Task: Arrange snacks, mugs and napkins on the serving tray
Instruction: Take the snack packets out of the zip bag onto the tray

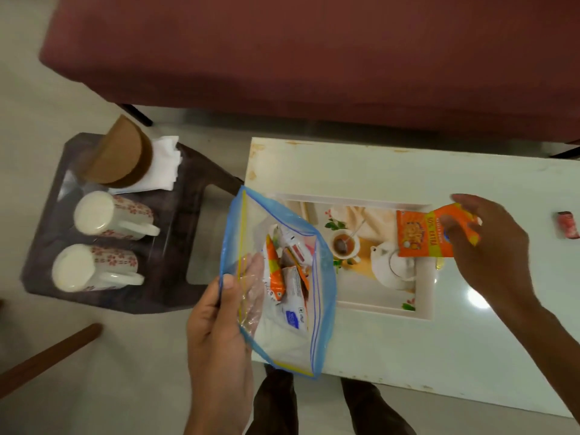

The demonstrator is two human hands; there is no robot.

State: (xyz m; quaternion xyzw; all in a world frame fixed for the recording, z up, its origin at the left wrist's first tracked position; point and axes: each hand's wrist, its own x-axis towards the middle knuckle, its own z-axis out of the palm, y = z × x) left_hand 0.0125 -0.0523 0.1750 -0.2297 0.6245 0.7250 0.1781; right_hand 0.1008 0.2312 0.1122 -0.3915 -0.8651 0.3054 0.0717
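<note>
My left hand (219,346) grips the open mouth of a clear zip bag (279,277) with a blue rim, holding several snack packets inside. My right hand (492,246) holds an orange snack packet (420,237) just above the right end of the serving tray (420,312), a white tray with a tea-set picture lying on the white table (408,350). Two floral mugs (106,221) (91,268) lie on their sides on a dark stool (175,287) at the left. White napkins (164,164) lie at the stool's back.
A brown round container (120,153) stands on the stool beside the napkins. A small red packet (568,224) lies at the table's right edge. A maroon sofa (314,58) runs along the back. A wooden piece (47,359) crosses the floor at lower left. My feet (329,406) stand at the table's front edge.
</note>
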